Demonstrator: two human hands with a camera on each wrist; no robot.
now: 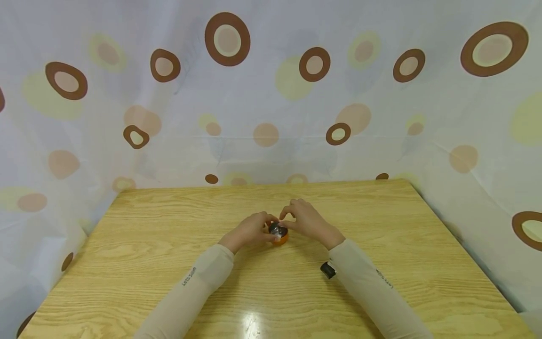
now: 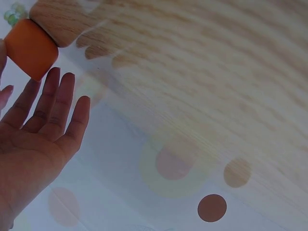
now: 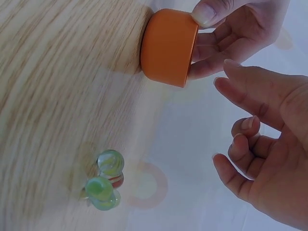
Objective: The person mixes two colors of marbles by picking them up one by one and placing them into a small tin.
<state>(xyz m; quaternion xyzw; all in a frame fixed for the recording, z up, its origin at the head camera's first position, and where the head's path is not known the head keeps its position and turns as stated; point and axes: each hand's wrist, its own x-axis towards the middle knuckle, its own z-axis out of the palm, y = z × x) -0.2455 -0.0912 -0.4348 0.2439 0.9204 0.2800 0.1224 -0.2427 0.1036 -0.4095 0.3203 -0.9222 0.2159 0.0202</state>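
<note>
Near the middle of the table, my left hand holds a small orange cup with a dark, shiny inside. In the right wrist view its thumb presses the rim of the upright cup, while the other fingers reach round the far side. My right hand hovers at the cup's mouth, thumb and index finger bent toward the opening. Nothing shows between those fingertips in the right wrist view. Several glass marbles, clear with green and red swirls, lie clustered on the table a little way from the cup.
A small black object shows beside the right sleeve. The wooden table meets a white curtain with brown and yellow ring patterns at its back and sides.
</note>
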